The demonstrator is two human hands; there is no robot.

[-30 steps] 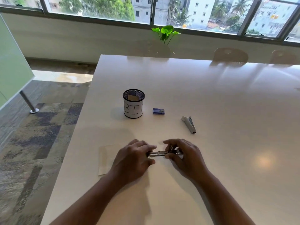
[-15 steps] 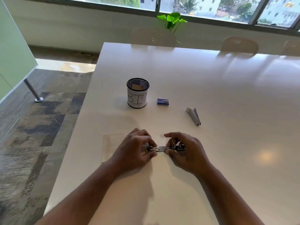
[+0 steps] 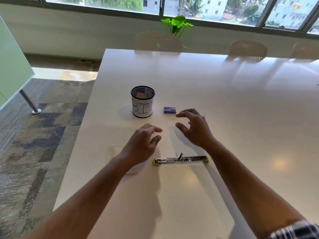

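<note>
An opened-out metal stapler with yellow-green ends lies flat on the white table, below both hands. My left hand hovers above it, fingers loosely curled, holding nothing. My right hand is further forward with fingers spread, empty, near a small blue staple box. The right hand hides most of the grey stapler part behind it.
A black mesh cup with a white label reading "BIN" stands left of the staple box, with a brown piece inside. A pale sheet lies under my left wrist. Chairs and a green plant stand at the far edge.
Both hands let go of the stapler and moved forward, away from it. The stapler now lies opened flat on the table. The right hand now covers the grey part.
</note>
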